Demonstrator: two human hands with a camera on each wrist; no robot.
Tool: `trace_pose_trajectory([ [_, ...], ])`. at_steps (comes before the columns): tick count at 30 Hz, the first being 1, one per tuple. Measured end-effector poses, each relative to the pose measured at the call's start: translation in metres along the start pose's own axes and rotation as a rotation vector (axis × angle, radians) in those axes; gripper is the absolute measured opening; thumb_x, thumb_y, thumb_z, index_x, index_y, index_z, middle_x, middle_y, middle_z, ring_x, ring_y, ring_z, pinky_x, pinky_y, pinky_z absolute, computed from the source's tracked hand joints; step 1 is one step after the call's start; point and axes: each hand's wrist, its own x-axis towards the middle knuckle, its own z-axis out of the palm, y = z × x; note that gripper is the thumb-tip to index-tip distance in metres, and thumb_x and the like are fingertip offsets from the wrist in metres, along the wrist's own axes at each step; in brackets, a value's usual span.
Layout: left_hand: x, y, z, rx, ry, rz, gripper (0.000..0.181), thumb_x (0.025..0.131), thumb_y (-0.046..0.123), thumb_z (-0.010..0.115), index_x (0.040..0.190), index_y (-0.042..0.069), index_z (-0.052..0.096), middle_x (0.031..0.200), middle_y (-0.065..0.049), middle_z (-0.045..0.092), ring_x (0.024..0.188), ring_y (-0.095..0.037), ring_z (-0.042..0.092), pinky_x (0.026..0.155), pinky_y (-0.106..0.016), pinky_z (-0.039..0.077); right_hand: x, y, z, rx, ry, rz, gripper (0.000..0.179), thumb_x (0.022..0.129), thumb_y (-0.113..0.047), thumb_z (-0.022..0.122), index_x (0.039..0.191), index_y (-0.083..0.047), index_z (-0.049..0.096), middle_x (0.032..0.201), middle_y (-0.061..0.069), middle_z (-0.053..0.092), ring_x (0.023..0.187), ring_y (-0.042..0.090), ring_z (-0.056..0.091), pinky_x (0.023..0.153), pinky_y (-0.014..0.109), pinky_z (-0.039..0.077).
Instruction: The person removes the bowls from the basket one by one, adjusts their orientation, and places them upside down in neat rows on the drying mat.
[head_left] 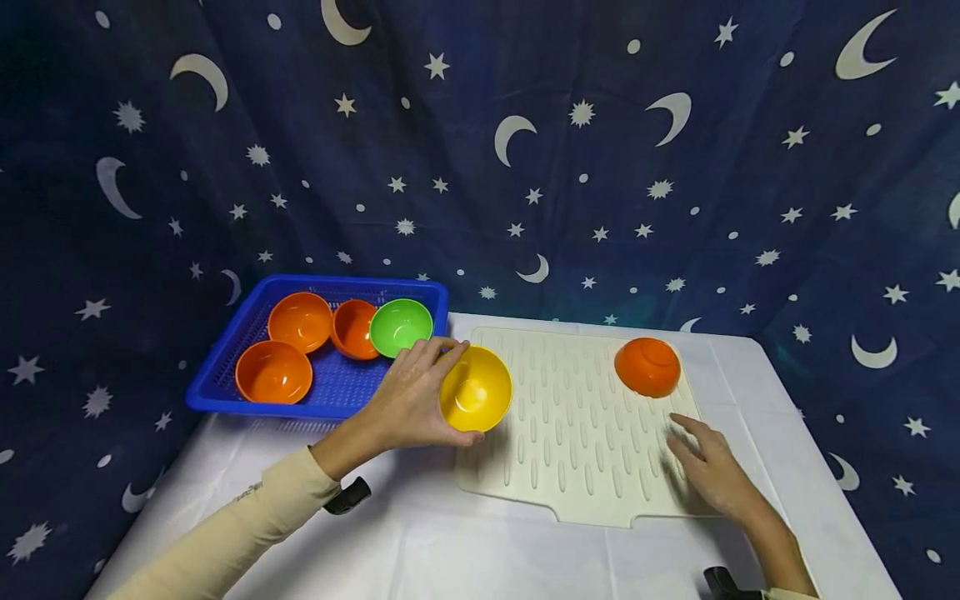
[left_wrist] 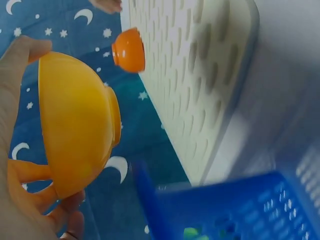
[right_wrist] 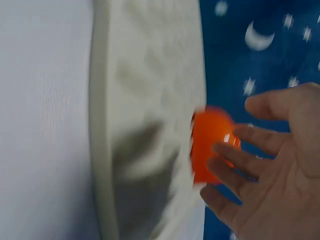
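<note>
My left hand (head_left: 416, 396) grips a yellow bowl (head_left: 477, 390) by its rim, thumb on one side and fingers on the other. The bowl is held tilted above the left edge of the cream drying mat (head_left: 570, 450), its inside showing in the head view and its outer wall in the left wrist view. My right hand (head_left: 712, 471) hovers over the mat's right side with loosely spread fingers and holds nothing. Just beyond it, an orange bowl (head_left: 648, 367) rests upside down on the mat, apart from the fingers.
A blue plastic basket (head_left: 225, 379) stands at the left back of the white-covered table (head_left: 450, 550). Inside it are a green bowl (head_left: 401, 327) and orange bowls (head_left: 274, 372). Dark cloth (head_left: 480, 125) with moons and stars hangs behind the table.
</note>
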Motion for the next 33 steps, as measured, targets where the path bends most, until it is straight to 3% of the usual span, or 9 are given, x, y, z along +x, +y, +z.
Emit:
trace_pose_trajectory([
  [3, 0.001, 0.005, 0.009, 0.026, 0.007, 0.030, 0.116, 0.056, 0.072, 0.082, 0.144, 0.002, 0.054, 0.132, -0.011, 0.053, 0.111, -0.029, 0.049, 0.090, -0.043, 0.044, -0.001, -0.026, 0.022, 0.175, -0.020, -0.070, 0.046, 0.108, -0.022, 0.051, 0.142, 0.009, 0.048, 0.139, 0.027, 0.053, 0.129, 0.041, 0.049, 0.106, 0.041, 0.043],
  [6, 0.001, 0.008, 0.018, 0.097, 0.009, 0.084, 0.116, 0.057, 0.074, 0.080, 0.145, 0.003, 0.052, 0.134, -0.012, 0.052, 0.112, -0.030, 0.048, 0.088, -0.043, 0.043, 0.001, -0.047, 0.046, 0.357, -0.110, -0.111, 0.042, 0.110, -0.021, 0.048, 0.140, 0.008, 0.051, 0.132, 0.021, 0.062, 0.119, 0.035, 0.060, 0.097, 0.025, 0.049],
  [9, 0.001, 0.009, 0.024, 0.172, 0.012, 0.161, 0.117, 0.058, 0.075, 0.078, 0.146, 0.003, 0.051, 0.136, -0.014, 0.050, 0.114, -0.031, 0.048, 0.088, -0.043, 0.044, 0.004, -0.063, 0.066, 0.518, -0.248, -0.098, 0.047, 0.112, -0.026, 0.042, 0.142, 0.010, 0.047, 0.132, 0.024, 0.061, 0.117, 0.040, 0.062, 0.097, 0.039, 0.052],
  [14, 0.001, 0.014, 0.035, 0.251, 0.012, 0.280, 0.117, 0.060, 0.074, 0.078, 0.147, 0.001, 0.049, 0.140, -0.017, 0.049, 0.116, -0.034, 0.049, 0.090, -0.045, 0.045, 0.013, -0.082, 0.087, 0.625, -0.381, -0.103, 0.058, 0.114, -0.034, 0.028, 0.146, 0.012, 0.040, 0.132, 0.027, 0.059, 0.115, 0.040, 0.062, 0.096, 0.043, 0.052],
  [19, 0.000, 0.020, 0.050, 0.284, 0.008, 0.419, 0.113, 0.067, 0.069, 0.079, 0.149, -0.001, 0.045, 0.144, -0.018, 0.048, 0.121, -0.035, 0.049, 0.098, -0.044, 0.045, 0.017, -0.099, 0.104, 0.897, -0.490, 0.033, 0.079, 0.108, -0.058, 0.021, 0.154, 0.006, 0.024, 0.130, 0.025, 0.060, 0.108, 0.034, 0.066, 0.090, 0.041, 0.056],
  [21, -0.002, 0.021, 0.056, 0.288, 0.030, 0.483, 0.107, 0.071, 0.063, 0.081, 0.149, -0.002, 0.045, 0.145, -0.019, 0.047, 0.122, -0.034, 0.049, 0.102, -0.042, 0.045, 0.018, -0.104, 0.111, 1.002, -0.513, 0.090, 0.084, 0.105, -0.065, 0.022, 0.156, 0.002, 0.018, 0.130, 0.022, 0.061, 0.109, 0.034, 0.066, 0.091, 0.041, 0.055],
  [25, -0.006, 0.020, 0.069, 0.311, 0.108, 0.586, 0.097, 0.076, 0.052, 0.083, 0.147, -0.003, 0.046, 0.146, -0.021, 0.045, 0.123, -0.033, 0.048, 0.105, -0.039, 0.044, 0.019, -0.109, 0.119, 1.112, -0.531, 0.125, 0.082, 0.105, -0.063, 0.025, 0.159, -0.003, 0.013, 0.134, 0.022, 0.056, 0.120, 0.040, 0.059, 0.102, 0.047, 0.048],
  [28, -0.007, 0.019, 0.076, 0.323, 0.143, 0.627, 0.090, 0.080, 0.044, 0.082, 0.148, -0.002, 0.045, 0.147, -0.020, 0.043, 0.126, -0.032, 0.047, 0.105, -0.037, 0.044, 0.020, -0.110, 0.123, 1.170, -0.533, 0.124, 0.081, 0.106, -0.061, 0.027, 0.159, -0.003, 0.010, 0.139, 0.029, 0.049, 0.128, 0.043, 0.052, 0.109, 0.052, 0.039],
  [33, -0.007, 0.019, 0.080, 0.342, 0.138, 0.648, 0.074, 0.088, 0.023, 0.075, 0.151, 0.000, 0.042, 0.150, -0.020, 0.040, 0.133, -0.034, 0.042, 0.109, -0.038, 0.040, 0.022, -0.111, 0.125, 1.220, -0.486, 0.127, 0.079, 0.107, -0.058, 0.027, 0.159, -0.002, 0.007, 0.151, 0.034, 0.033, 0.132, 0.044, 0.048, 0.111, 0.054, 0.034],
])
